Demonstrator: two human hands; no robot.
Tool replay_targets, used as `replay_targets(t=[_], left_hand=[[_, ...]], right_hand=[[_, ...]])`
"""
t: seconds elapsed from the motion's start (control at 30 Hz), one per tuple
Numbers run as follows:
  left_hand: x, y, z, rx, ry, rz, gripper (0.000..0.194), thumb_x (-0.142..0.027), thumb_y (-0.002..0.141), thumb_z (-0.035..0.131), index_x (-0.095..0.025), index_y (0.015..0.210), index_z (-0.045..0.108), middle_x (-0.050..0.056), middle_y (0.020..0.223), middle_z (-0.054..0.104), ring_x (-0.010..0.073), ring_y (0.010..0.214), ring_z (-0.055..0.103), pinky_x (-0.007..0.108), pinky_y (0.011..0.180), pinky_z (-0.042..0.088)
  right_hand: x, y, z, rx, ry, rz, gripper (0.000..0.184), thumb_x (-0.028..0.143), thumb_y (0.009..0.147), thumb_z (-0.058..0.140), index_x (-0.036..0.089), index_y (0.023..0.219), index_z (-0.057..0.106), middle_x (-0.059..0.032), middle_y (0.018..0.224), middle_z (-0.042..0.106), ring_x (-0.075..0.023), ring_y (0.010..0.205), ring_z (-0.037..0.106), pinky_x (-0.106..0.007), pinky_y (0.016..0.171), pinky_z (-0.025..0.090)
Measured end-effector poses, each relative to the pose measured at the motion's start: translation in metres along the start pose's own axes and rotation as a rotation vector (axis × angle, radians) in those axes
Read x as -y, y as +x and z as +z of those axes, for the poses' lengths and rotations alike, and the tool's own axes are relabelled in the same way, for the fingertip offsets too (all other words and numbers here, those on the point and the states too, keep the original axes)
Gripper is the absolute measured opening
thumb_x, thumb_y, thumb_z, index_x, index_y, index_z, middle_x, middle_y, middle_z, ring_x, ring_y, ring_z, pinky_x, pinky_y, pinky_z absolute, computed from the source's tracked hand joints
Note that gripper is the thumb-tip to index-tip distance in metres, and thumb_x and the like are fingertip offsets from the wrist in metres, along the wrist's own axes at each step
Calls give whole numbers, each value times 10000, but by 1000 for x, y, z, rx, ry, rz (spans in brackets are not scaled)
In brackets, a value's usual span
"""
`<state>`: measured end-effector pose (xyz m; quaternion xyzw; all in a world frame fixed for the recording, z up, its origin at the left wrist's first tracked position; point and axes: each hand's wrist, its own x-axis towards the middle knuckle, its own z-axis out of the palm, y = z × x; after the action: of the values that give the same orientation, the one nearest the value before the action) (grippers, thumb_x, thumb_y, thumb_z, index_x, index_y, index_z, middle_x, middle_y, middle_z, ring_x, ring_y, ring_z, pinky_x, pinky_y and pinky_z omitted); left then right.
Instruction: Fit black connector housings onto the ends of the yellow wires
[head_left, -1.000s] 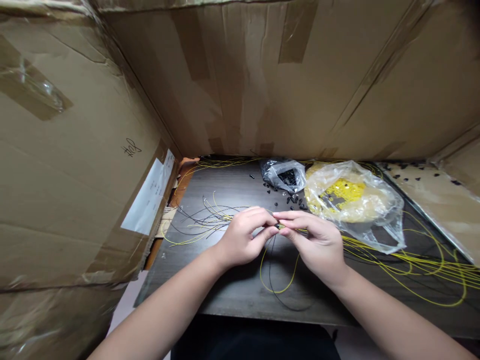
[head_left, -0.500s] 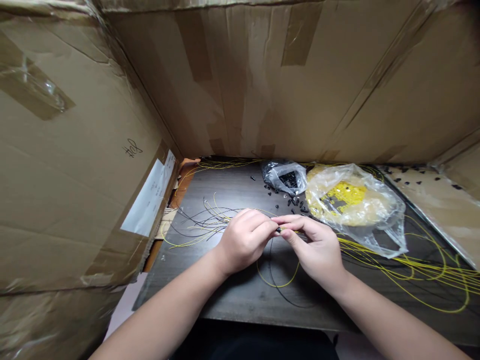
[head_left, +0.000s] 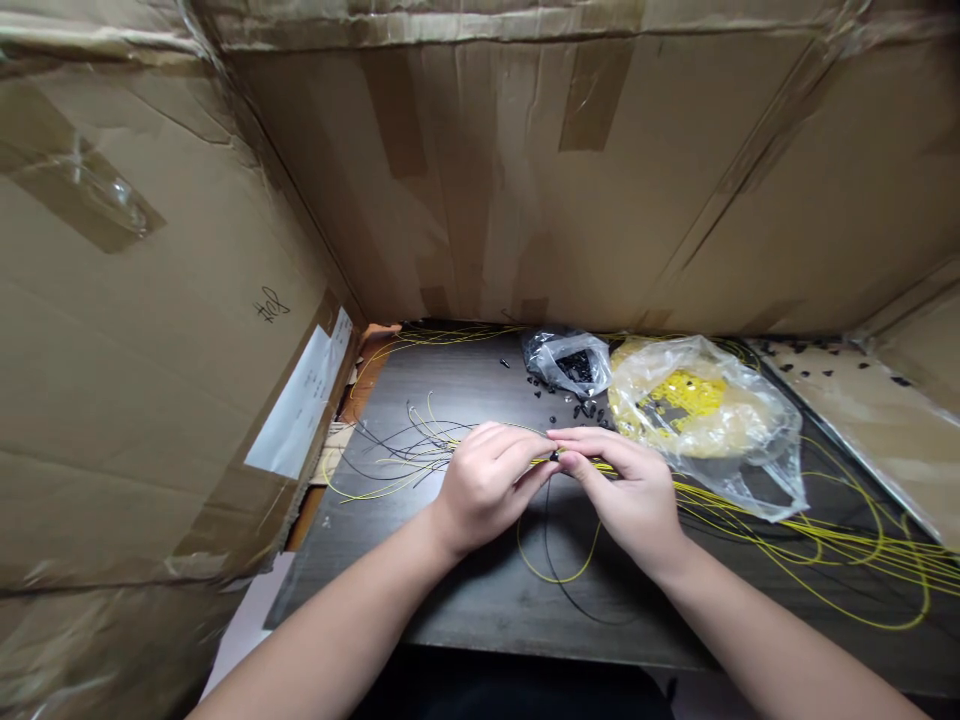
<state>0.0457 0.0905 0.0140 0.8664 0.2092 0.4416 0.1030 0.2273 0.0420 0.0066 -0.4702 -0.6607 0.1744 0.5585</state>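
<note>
My left hand (head_left: 487,485) is closed, its thumb and index finger pinching a small black part (head_left: 555,456). Against the right side of that part, my right hand (head_left: 630,495) is closed too, thumb and fingers on a thin yellow wire mostly hidden by the fingertips. A yellow wire loop (head_left: 559,580) and a black wire (head_left: 551,550) hang below the fingers onto the dark table (head_left: 465,605). More yellow wires (head_left: 739,510) run beneath my hands to the right. Their yellow and black ends (head_left: 409,450) fan out left of my left hand.
Behind my hands lie a clear bag of black parts (head_left: 566,362) and a larger bag of yellow pieces (head_left: 694,395). Loose black parts (head_left: 589,411) are scattered nearby. Tall cardboard walls (head_left: 480,200) enclose the table at the back and sides.
My fingertips have shifted slightly around the small black part, and the wire loop beneath them hangs a little lower. The whole view has tilted slightly.
</note>
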Motion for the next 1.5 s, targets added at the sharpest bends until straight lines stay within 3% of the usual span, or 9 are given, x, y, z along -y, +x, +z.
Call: replay_targets(t=[0.2,0.37,0.5,0.63,0.9,1.03,1.2,1.5], left_hand=[[-2,3,0,-20,-123,-147,143,-200,878,679,-193,1021,677,31,927,747,145,811,676,289,789,503],[0,9,-2,-123,-248,-461,98,-253,872,683,-178,931,709,24,843,720,119,727,635,252,729,507],[8,10,0,-165,-469,-681,182,-320,863,691,-164,956,697,40,867,712,128,766,635,245,722,508],[15,10,3,-192,-653,-791,240,-349,831,723,-152,963,683,57,885,713,142,812,651,251,747,506],[15,15,2,-258,-802,-886,276,-353,781,765,-148,945,677,57,883,720,128,773,654,240,725,504],[16,14,3,-259,-813,-921,300,-368,772,771,-148,953,678,70,893,730,139,773,663,249,713,508],[16,12,5,-232,-814,-929,312,-382,776,766,-147,963,680,80,898,737,152,792,671,251,701,508],[16,12,7,-190,-832,-932,320,-386,781,767,-146,971,675,75,899,737,138,771,664,229,658,492]], right_hand=[[-2,6,-6,10,-65,-37,152,251,910,654,237,1022,756,-52,1050,752,-206,976,708,-367,904,568],[-45,25,-27,-100,-342,5,217,306,934,602,230,1091,731,-63,1080,731,-217,919,697,-385,845,562],[-89,31,-34,210,-635,58,257,261,925,584,206,1137,718,-75,1039,718,-220,828,679,-371,766,553],[-105,30,-28,298,-782,71,275,291,942,559,189,1134,726,-94,1018,697,-243,908,664,-359,808,531],[-102,34,-22,246,-814,116,242,286,949,534,232,1038,754,-68,953,684,-219,853,645,-322,731,492],[-101,35,-20,202,-806,64,267,306,966,517,215,1066,747,-86,956,681,-238,901,619,-345,789,481],[-101,35,-12,269,-739,-86,247,384,926,616,262,1091,753,-74,1014,669,-240,942,583,-364,847,455],[-98,34,-7,341,-706,-80,136,279,926,608,236,936,736,-65,961,694,-225,923,583,-352,824,424]])
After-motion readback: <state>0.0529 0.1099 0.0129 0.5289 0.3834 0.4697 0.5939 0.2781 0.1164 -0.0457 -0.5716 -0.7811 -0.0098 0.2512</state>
